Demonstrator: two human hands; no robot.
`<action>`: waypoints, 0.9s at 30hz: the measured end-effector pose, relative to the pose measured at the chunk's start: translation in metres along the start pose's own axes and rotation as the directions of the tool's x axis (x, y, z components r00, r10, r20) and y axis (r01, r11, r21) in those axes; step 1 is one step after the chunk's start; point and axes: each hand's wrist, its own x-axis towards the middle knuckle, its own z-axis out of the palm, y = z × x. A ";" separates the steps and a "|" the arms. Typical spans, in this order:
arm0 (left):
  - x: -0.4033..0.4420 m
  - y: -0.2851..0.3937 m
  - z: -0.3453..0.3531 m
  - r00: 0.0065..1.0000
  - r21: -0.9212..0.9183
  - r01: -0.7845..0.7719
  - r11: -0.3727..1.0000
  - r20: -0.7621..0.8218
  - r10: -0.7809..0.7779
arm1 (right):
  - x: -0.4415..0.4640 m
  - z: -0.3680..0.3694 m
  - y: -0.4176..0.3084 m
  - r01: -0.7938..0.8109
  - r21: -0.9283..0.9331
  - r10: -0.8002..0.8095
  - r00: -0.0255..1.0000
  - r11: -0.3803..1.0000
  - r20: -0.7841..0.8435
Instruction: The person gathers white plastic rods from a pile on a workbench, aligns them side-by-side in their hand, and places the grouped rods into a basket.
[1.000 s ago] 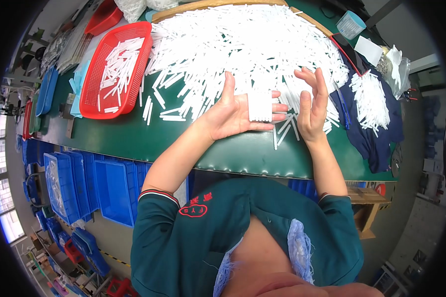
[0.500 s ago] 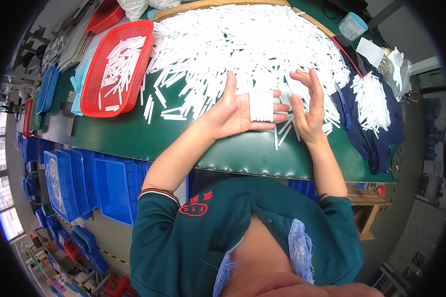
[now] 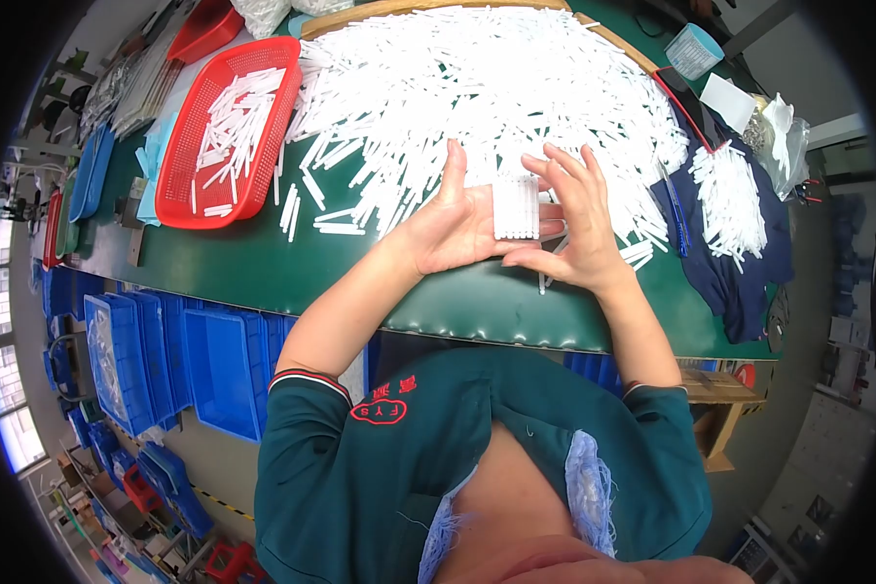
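"What differs from half a second ago?"

"The right hand (image 3: 584, 234) is closer in: its thumb and fingers now spread around the right side of the compact row of white sticks (image 3: 516, 210)."

"And each grip?"

"The left hand (image 3: 457, 231) stays palm up, unclenched, the row lying across its fingers. The right is parted wide; whether it touches the row, one cannot tell."

"Where's the row?"

"Over the green table (image 3: 457, 304), before the loose stick heap (image 3: 457, 88)."
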 end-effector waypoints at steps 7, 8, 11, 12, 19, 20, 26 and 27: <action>0.002 -0.004 0.003 0.999 0.066 0.012 0.998 -0.032 -0.010 | -0.002 0.007 -0.004 -0.080 -0.007 0.080 0.995 0.997 0.066; 0.001 -0.004 0.003 0.999 0.075 0.043 0.996 -0.008 -0.042 | -0.003 0.008 -0.003 -0.117 0.010 0.117 0.992 0.993 0.047; 0.002 -0.007 0.005 0.995 0.075 0.095 0.993 -0.007 -0.094 | -0.005 0.011 0.000 -0.203 0.001 0.203 0.979 0.979 0.024; 0.002 -0.007 0.006 0.993 0.066 0.114 0.991 -0.031 -0.112 | -0.005 0.011 0.000 -0.203 0.000 0.203 0.979 0.979 0.024; 0.003 -0.007 0.002 0.996 0.067 0.090 0.994 -0.003 -0.090 | -0.005 0.007 0.005 -0.305 0.044 0.302 0.952 0.951 0.052; 0.002 -0.007 0.002 0.996 0.068 0.085 0.994 -0.003 -0.085 | -0.006 0.007 0.006 -0.306 0.057 0.304 0.952 0.950 0.037; 0.004 -0.007 -0.004 0.996 0.069 0.082 0.994 0.028 -0.084 | -0.005 0.003 0.007 -0.306 0.008 0.305 0.950 0.952 0.066; 0.003 -0.007 -0.003 0.996 0.076 0.082 0.994 0.018 -0.084 | -0.004 0.004 0.007 -0.306 0.008 0.305 0.950 0.952 0.066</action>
